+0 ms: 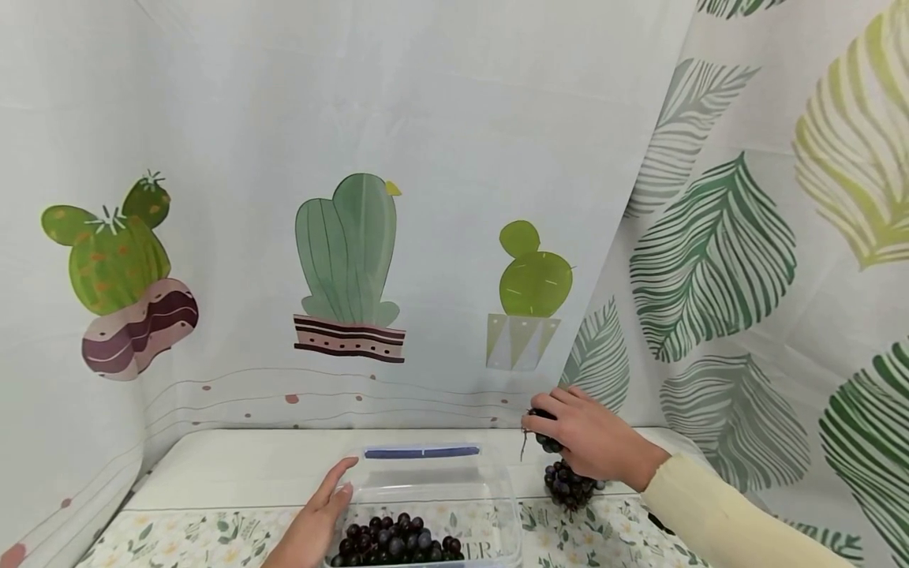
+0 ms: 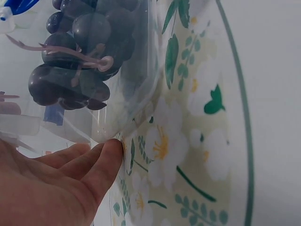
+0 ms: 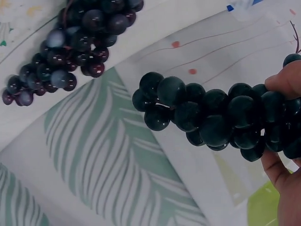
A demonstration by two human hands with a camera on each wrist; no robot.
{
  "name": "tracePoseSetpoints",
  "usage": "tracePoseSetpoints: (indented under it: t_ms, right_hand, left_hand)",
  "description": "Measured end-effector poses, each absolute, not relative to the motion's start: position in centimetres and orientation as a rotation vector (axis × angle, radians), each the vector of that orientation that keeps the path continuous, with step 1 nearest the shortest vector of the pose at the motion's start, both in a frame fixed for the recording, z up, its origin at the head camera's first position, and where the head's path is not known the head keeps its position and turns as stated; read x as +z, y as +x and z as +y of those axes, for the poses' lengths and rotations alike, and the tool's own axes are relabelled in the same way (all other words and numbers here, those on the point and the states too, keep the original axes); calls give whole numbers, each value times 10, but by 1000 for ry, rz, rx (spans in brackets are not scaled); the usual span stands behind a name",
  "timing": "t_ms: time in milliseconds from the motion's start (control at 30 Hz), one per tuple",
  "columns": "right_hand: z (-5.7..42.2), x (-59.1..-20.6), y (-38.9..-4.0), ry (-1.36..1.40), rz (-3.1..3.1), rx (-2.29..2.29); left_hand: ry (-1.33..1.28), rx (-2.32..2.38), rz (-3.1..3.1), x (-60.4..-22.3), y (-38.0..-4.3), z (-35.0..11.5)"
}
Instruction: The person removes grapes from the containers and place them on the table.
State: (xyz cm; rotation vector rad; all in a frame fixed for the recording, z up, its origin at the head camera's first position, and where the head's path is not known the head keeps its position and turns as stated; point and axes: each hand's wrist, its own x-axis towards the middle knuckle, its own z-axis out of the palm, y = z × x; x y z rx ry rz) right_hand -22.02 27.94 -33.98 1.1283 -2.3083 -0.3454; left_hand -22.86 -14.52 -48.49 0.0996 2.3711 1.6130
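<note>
The right hand (image 1: 578,430) pinches a bunch of dark grapes (image 3: 214,115) in the air to the right of the clear box (image 1: 516,528); a light grip close to the stem should spare the berries. The left hand (image 1: 312,521), fingers extended, touches the box's left side, and gentle pressure there probably suffices to steady it. Other grapes (image 1: 394,542) lie inside the box; a second bunch (image 1: 568,483) rests to its right on the flower-printed surface (image 1: 227,465). Behind the box hangs a cactus-print curtain (image 1: 461,118).
</note>
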Motion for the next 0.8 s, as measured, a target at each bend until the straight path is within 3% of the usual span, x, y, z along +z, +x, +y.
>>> tracePoseSetpoints:
  t_ms: [467,800]
  right_hand:
    - [297,-360,-218,1065,-2398,-361]
    - [320,-372,-214,1008,-2500,-357]
  left_hand:
    - [140,1555,2372,-484,-230,-148]
    - [90,1662,2298,-548,-268,-168]
